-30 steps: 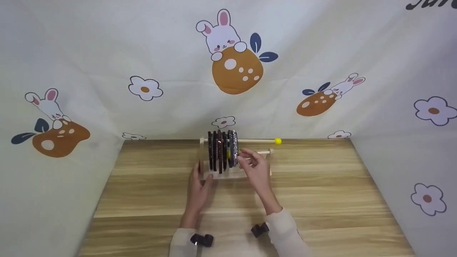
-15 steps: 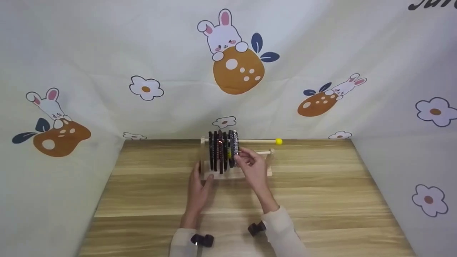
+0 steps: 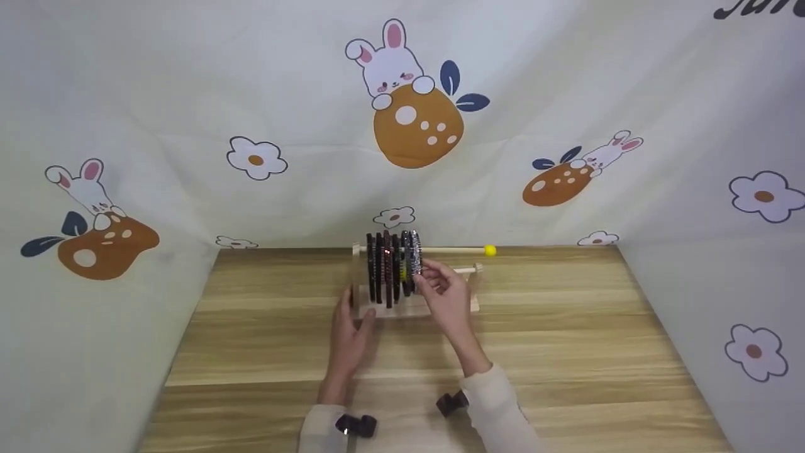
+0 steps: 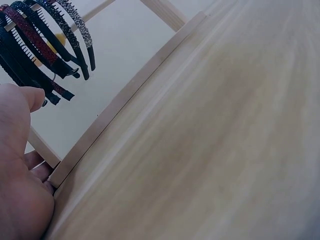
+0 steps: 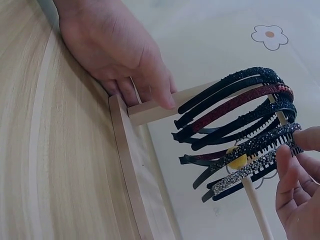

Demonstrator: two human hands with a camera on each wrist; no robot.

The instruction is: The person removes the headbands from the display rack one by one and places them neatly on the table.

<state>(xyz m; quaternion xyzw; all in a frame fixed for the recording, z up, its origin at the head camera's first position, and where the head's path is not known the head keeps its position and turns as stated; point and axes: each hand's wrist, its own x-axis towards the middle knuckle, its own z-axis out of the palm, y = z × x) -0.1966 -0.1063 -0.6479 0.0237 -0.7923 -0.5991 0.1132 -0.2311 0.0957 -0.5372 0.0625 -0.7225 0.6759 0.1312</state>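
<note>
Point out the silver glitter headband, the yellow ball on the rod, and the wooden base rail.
silver glitter headband (image 5: 240, 172), right wrist view, mid-band.
yellow ball (image 3: 490, 250), head view, centre.
wooden base rail (image 5: 127, 175), right wrist view, top face.

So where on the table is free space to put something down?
The table is bare right of the rack and left of it. It is crowded at the headbands, where both hands work.
</note>
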